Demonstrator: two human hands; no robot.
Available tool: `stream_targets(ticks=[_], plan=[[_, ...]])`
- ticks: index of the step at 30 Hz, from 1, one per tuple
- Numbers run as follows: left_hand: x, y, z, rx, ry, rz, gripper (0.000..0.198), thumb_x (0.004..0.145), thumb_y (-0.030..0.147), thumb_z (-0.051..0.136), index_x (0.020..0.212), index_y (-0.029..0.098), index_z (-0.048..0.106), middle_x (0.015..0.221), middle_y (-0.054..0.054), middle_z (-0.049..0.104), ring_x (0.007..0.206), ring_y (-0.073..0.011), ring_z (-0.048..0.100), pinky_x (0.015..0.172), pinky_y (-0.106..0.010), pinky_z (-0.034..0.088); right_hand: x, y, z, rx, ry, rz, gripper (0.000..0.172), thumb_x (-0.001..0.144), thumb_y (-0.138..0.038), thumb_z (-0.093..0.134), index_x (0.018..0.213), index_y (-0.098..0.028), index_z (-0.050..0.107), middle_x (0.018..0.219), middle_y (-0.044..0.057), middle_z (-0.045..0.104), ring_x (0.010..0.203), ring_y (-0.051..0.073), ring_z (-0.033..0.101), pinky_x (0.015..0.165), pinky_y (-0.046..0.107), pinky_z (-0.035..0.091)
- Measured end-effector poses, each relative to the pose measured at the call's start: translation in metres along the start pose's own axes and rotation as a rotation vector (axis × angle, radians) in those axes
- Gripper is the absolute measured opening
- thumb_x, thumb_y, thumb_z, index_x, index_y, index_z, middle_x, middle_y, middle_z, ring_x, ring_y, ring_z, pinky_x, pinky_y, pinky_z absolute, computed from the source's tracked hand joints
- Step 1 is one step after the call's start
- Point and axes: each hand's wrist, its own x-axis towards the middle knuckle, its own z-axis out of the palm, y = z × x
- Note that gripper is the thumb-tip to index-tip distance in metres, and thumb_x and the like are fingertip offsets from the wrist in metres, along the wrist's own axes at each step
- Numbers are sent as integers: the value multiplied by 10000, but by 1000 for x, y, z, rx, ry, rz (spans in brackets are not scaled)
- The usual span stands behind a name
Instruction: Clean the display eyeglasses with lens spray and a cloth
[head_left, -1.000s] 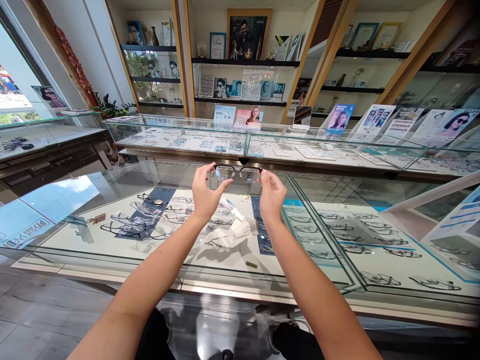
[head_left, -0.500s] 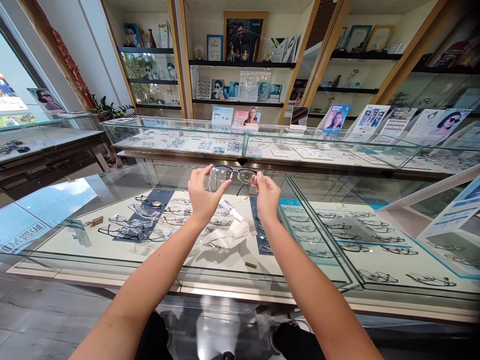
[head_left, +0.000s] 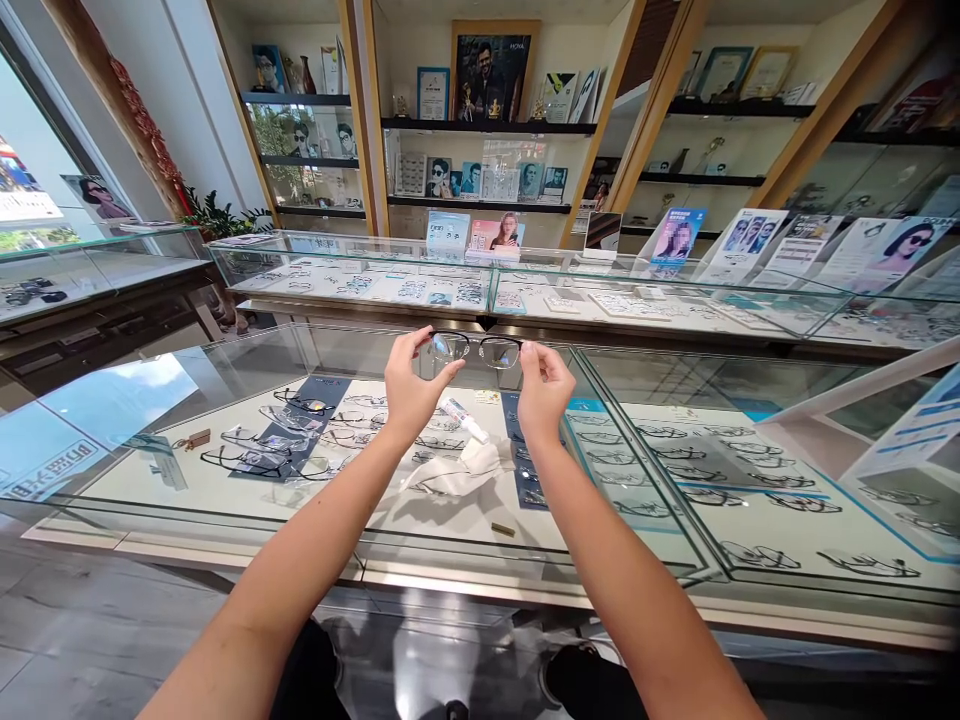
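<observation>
Far left, loose black frames [head_left: 247,460] lie at the glass counter [head_left: 150,400]. L hand [head_left: 411,388] is raised above the counter, thumb & fingertips pinched on the left end of the specs [head_left: 476,350]. The specs hang level in mid-air btwn both hands. Below them are a white tube [head_left: 465,418] & a crumpled white cloth [head_left: 456,472]; can't tell if they're on the glass or under it. R hand [head_left: 544,388] pinches the specs' right end, other fingers loosely curled.
</observation>
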Motion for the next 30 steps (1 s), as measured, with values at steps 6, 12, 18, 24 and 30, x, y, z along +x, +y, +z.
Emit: stream_targets(ticks=[6, 12, 18, 24, 30], plan=[[0, 2, -1, 72, 60, 150, 611, 917, 576, 833, 1397, 243, 653, 1341, -137, 717, 1249, -288, 687, 1049, -479, 589, -5, -11, 0, -2, -37, -56, 430, 994, -565, 656, 1141, -204, 839, 1204, 126, 838, 1108, 267, 758, 974, 428, 574], [-3, 3, -1, 126, 94, 221, 612, 920, 541, 833, 1414, 239, 635, 1336, -148, 705, 1279, -318, 661, 1065, -503, 547, -2, -7, 2, 73, -77, 18, 449, 986, -578, 645, 1124, -196, 836, 1212, 129, 836, 1103, 268, 757, 993, 433, 581], [-4, 4, 0, 170, 106, 224, 620, 907, 558, 836, 1397, 231, 644, 1325, -156, 697, 1277, -328, 653, 1074, -504, 516, 1, -1, 3, 104, -119, 119, 473, 959, -592, 655, 1121, -184, 830, 1189, 134, 835, 982, 240, 736, 950, 414, 567], [-2, -2, 1, 89, 6, 75, 614, 904, 541, 848, 1393, 230, 643, 1338, -149, 704, 1231, -298, 693, 977, -436, 569, 2, 4, 3, 74, -57, 95, 474, 909, -629, 716, 998, -173, 810, 972, 89, 806, 898, 221, 695, 888, 384, 555], [-1, -7, 2, 33, -22, 41, 623, 905, 540, 847, 1405, 231, 642, 1360, -154, 703, 1254, -297, 702, 991, -436, 588, 2, 3, 2, 65, -66, 58, 462, 925, -630, 711, 1001, -183, 805, 981, 85, 807, 899, 221, 702, 909, 397, 557]])
